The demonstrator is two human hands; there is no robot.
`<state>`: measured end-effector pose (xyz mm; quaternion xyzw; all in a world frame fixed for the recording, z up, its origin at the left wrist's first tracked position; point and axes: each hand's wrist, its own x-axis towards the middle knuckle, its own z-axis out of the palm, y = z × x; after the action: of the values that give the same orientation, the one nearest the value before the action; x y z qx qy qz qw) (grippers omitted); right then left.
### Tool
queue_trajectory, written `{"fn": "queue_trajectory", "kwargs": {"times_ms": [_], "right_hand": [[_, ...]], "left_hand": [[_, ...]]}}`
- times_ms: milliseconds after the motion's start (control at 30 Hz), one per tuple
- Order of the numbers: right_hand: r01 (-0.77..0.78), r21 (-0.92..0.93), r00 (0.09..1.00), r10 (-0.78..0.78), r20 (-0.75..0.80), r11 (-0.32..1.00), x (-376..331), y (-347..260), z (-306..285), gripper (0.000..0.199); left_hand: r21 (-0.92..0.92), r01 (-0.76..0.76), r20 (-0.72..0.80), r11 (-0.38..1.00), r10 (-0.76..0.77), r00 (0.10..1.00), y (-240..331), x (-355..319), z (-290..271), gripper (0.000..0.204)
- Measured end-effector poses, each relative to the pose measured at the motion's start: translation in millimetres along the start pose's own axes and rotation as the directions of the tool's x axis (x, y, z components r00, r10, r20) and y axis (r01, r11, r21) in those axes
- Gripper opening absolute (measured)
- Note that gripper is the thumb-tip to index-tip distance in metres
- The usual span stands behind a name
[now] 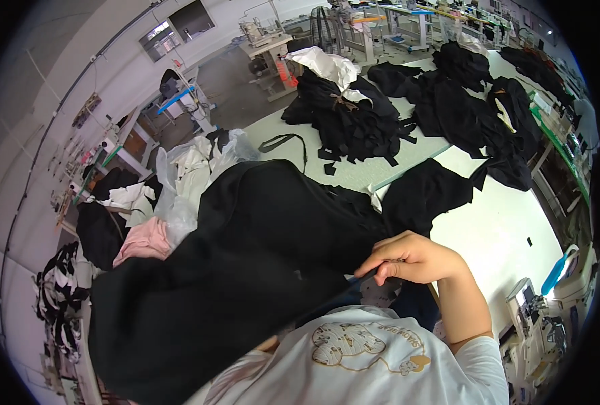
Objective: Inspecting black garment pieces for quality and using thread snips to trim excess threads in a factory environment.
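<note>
A large black garment (232, 270) is draped over my left side and covers my left arm, so my left hand is hidden. My right hand (414, 258) pinches the garment's edge near my chest, fingers closed on the dark fabric. The cloth spreads from the table edge down across my white printed shirt (360, 358).
The white cutting table (509, 223) carries several heaps of black fabric pieces (354, 115), a black piece (424, 192) and a white cloth (327, 64). Bags of white and pink cloth (178, 196) sit at the left. Sewing machines (266, 37) stand behind.
</note>
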<state>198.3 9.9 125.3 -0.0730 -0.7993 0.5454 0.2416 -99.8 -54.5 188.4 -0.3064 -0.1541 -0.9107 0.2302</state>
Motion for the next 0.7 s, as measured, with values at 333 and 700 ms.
{"fn": "queue_trajectory", "kwargs": {"times_ms": [333,700], "right_hand": [[-0.101,0.01,0.919,0.098,-0.382,0.995,-56.5,31.0,2.0,0.013],[-0.328,-0.145,0.671,0.122,-0.732,0.933,-4.6,96.0,-13.0,0.025]], "left_hand": [[-0.009,-0.252,0.196,0.968,0.249,0.948,-144.9,-12.1,27.0,0.061],[0.544,-0.474,0.839,0.692,-0.436,0.326,-196.8,-25.6,-64.2,0.056]]}}
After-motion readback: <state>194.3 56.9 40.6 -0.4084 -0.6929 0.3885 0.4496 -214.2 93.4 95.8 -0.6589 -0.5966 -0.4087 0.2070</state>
